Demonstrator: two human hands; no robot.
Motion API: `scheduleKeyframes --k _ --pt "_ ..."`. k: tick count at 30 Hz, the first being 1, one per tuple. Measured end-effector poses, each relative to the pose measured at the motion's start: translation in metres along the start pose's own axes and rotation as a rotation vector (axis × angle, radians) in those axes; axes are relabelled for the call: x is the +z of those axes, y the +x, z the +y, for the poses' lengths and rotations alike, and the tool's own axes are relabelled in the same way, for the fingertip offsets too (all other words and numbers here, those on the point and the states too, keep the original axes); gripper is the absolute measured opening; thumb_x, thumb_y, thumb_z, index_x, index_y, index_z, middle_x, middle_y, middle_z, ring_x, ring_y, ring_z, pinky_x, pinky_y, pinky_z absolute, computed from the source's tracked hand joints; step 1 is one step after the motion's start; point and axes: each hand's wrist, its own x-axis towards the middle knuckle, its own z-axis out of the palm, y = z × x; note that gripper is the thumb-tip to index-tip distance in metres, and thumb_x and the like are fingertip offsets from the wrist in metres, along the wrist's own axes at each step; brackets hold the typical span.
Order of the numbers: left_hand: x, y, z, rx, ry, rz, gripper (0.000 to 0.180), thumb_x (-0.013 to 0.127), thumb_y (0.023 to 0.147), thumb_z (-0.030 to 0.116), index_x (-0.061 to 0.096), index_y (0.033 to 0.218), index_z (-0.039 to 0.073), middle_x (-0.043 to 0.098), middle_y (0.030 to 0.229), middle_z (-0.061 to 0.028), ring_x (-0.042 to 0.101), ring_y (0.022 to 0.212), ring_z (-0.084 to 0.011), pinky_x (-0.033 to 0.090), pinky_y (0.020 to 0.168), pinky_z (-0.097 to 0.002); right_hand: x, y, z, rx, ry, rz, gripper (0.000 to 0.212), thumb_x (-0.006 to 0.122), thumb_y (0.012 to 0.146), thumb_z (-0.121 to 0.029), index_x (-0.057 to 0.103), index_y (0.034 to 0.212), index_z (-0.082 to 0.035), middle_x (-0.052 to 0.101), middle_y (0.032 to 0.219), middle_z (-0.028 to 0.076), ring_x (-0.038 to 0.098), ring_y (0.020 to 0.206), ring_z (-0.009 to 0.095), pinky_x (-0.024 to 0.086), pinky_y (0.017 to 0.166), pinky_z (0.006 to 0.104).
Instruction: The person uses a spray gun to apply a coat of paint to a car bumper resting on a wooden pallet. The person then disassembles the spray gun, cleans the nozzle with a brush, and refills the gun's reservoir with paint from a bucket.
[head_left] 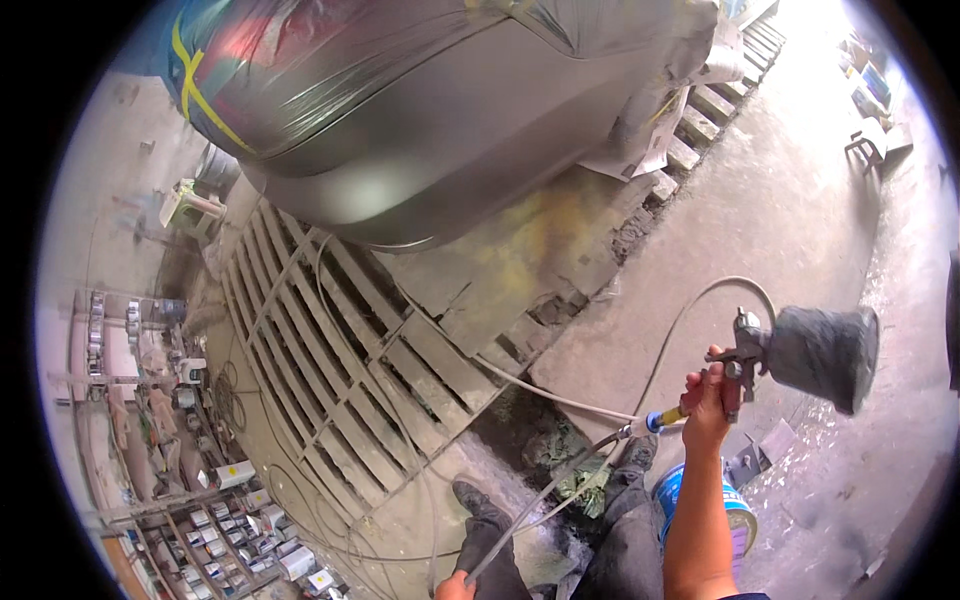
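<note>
The right hand (707,400) grips a spray gun (752,350); the left hand (456,588), well apart from it, clasps a hose (545,495). Ahead of both sits a plastic-draped car (440,140).

spray gun (738,368): worn, dull metal | cup (818,358): matt, rough-coated | hose (575,462): smooth, matt, rubber-like | vehicle panel (440,145): smooth, softly shiny | masking film (325,70): thin, glossy, wrinkled plastic | floor (740,240): rough, concrete-like | bucket (672,495): glossy | trousers (622,550): matt cloth
</note>
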Motion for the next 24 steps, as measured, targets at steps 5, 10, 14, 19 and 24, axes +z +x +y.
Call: scheduleKeyframes --k 5,10,14,19,24 --pt "0.002 -0.002 0.009 -0.008 0.069 -0.059 0.038 0.059 0.085 0.040 0.059 0.107 0.010 0.066 0.090 -0.0222 0.063 0.090 -0.0406 0.049 0.080 -0.0471 0.005 -0.011 0.052 0.364 -0.126 -0.283 0.026 0.060 0.090 -0.012 0.058 0.115 -0.013 0.061 0.082 -0.003 0.050 0.065 0.004 0.037 0.051 0.0194" --pt "0.017 -0.005 -0.007 -0.024 0.111 -0.009 0.040 0.059 0.085 0.041 0.058 0.108 0.010 0.066 0.090 -0.0225 0.063 0.089 -0.0413 0.049 0.079 -0.0473 0.045 -0.053 0.122 0.379 -0.039 -0.872 0.014 0.067 0.080 0.000 0.063 0.092 -0.005 0.062 0.081 0.001 0.058 0.073 0.012 0.048 0.067 0.0291" --pt "0.017 -0.007 0.002 -0.064 0.144 -0.032 0.040 0.059 0.085 0.040 0.057 0.109 0.008 0.065 0.090 -0.0236 0.062 0.089 -0.0422 0.049 0.079 -0.0479 0.058 -0.015 0.129 0.465 -0.028 -0.772 0.019 0.064 0.078 -0.002 0.060 0.096 -0.006 0.062 0.077 0.001 0.058 0.067 0.012 0.048 0.060 0.0285" --pt "0.019 -0.006 0.014 -0.028 0.110 -0.050 0.041 0.058 0.087 0.039 0.056 0.112 0.006 0.064 0.092 -0.0256 0.061 0.091 -0.0429 0.049 0.080 -0.0482 0.001 0.091 0.113 0.343 -0.103 -0.111 0.026 0.060 0.090 -0.039 0.060 0.087 -0.013 0.052 0.063 -0.004 0.046 0.047 0.006 0.036 0.040 0.0239" --pt "0.021 -0.011 0.022 -0.023 0.042 -0.017 0.042 0.058 0.086 0.039 0.056 0.111 0.006 0.064 0.092 -0.0256 0.061 0.092 -0.0428 0.049 0.080 -0.0482 -0.027 0.118 0.039 0.137 0.047 0.144 0.035 0.057 0.091 -0.046 0.059 0.100 -0.013 0.053 0.061 -0.004 0.050 0.050 0.006 0.038 0.042 0.0215"
